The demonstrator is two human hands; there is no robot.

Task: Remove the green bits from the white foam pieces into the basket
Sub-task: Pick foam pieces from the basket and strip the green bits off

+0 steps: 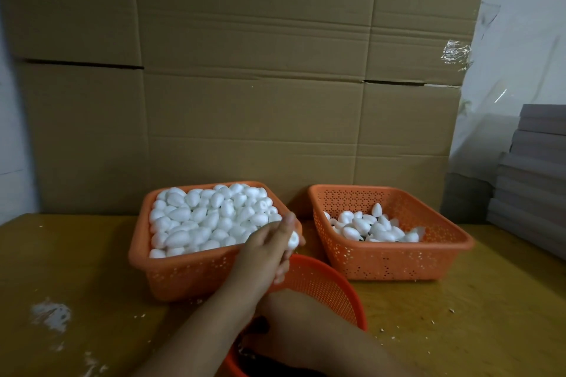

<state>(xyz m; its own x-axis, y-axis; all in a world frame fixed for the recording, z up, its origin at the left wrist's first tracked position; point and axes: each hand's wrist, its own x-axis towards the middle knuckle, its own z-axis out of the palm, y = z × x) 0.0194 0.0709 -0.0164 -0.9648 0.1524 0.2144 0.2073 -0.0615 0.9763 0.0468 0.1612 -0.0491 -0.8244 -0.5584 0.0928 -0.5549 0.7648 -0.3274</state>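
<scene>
Here the left hand pinches one white egg-shaped foam piece above the round orange mesh basket, the right hand below it with fingers hidden; likely next, tossing the piece toward the square orange basket at two o'clock.

Single view, head-mounted, wide-angle. It looks forward and down across the table toward a cardboard wall. Forearms enter at the bottom edge, close to the lens. Frame edges appear slightly bowed.
</scene>
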